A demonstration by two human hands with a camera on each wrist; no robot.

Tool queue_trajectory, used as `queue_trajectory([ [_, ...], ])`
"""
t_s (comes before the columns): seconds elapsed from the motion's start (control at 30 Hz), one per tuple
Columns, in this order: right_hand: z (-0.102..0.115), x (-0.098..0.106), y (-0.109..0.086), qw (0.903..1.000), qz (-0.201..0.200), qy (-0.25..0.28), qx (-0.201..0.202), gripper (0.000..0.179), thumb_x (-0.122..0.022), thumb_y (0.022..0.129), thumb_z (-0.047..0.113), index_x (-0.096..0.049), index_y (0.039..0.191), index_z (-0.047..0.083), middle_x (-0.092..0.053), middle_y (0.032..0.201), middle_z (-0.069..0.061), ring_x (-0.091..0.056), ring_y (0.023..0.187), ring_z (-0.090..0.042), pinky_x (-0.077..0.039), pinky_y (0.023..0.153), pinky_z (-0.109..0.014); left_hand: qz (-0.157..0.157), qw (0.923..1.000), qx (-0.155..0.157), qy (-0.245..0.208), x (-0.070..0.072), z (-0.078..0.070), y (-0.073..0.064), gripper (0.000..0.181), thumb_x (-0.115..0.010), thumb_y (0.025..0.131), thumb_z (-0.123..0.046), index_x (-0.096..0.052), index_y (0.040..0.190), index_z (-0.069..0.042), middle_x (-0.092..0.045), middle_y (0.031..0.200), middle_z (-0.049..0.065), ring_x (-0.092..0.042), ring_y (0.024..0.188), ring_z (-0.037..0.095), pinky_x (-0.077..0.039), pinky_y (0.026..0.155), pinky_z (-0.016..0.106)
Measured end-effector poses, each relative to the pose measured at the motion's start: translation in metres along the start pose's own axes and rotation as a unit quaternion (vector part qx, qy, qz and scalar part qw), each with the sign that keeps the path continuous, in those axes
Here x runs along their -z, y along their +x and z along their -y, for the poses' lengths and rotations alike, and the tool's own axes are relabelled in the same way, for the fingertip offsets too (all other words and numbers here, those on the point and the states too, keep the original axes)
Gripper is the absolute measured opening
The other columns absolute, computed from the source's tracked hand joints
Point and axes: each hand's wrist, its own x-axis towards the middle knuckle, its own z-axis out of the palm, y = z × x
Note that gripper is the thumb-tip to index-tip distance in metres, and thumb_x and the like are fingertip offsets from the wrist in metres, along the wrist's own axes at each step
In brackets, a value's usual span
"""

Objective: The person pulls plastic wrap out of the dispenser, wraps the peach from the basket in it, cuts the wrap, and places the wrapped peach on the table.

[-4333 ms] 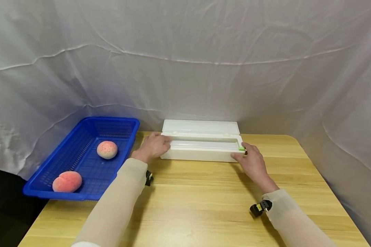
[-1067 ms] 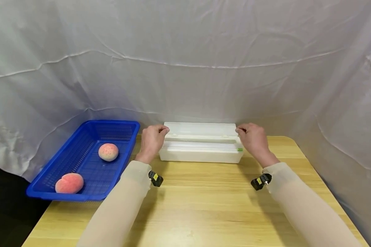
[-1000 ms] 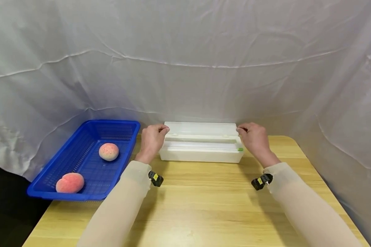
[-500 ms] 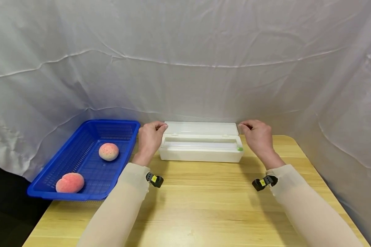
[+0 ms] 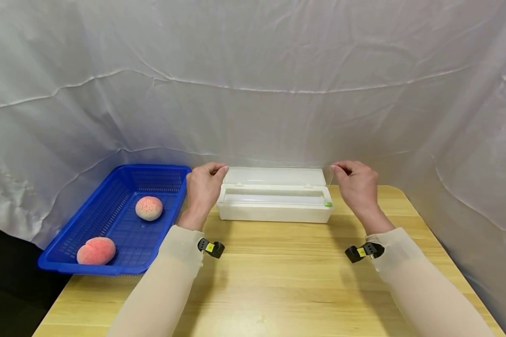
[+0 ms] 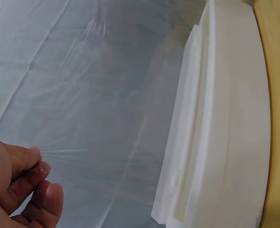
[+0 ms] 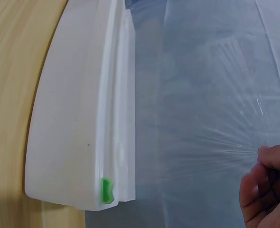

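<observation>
My left hand and right hand are raised above either end of a white cling film dispenser. Its lid is tipped back. Between thumb and finger, each hand pinches a corner of clear cling film, and creases fan out from the grip in both wrist views. The film rises from the box as a sheet stretched between the hands; in the head view it is nearly invisible. A green slide cutter sits at the right end of the box.
To the left, a blue plastic basket holds two peaches, one pink and one paler and speckled. The wooden table stretches in front of the dispenser. A grey-white curtain hangs close behind it.
From the box's ends, both hands have come up to lid height, pinching film. Over the last second they have risen a little further and spread slightly apart. The basket and peaches stay put.
</observation>
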Motion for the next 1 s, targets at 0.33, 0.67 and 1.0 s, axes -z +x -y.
queue_trajectory([
  [0.33,0.009,0.006,-0.001,0.9990,-0.032,0.028,0.012,0.020,-0.073,0.101,0.018,-0.081,0.104,0.000,-0.077,0.097,-0.019,-0.062,0.079,-0.019,-0.039,0.066,-0.012,-0.025,0.9989,-0.026,-0.029,0.007,-0.007,0.000,0.020,-0.073,0.101,-0.034,-0.084,0.106,-0.018,-0.080,0.091,0.004,-0.074,0.075,0.021,-0.057,0.070,0.042],
  [0.67,0.018,0.013,-0.002,0.9980,-0.043,0.045,0.007,0.020,-0.073,0.101,0.018,-0.081,0.106,0.000,-0.076,0.099,-0.018,-0.058,0.079,-0.014,-0.040,0.066,-0.012,-0.051,0.9972,-0.039,-0.039,0.014,-0.014,0.000,0.017,-0.076,0.098,-0.031,-0.085,0.102,-0.017,-0.082,0.093,0.004,-0.076,0.084,0.024,-0.058,0.076,0.044],
  [1.0,0.032,0.026,-0.001,0.9947,-0.068,0.075,0.015,0.020,-0.076,0.099,0.021,-0.083,0.105,0.003,-0.075,0.093,-0.015,-0.053,0.067,0.006,-0.041,0.062,-0.009,-0.073,0.9943,-0.056,-0.055,0.024,-0.024,-0.003,0.018,-0.075,0.099,-0.030,-0.084,0.102,-0.014,-0.081,0.096,0.007,-0.075,0.088,0.026,-0.053,0.071,0.040],
])
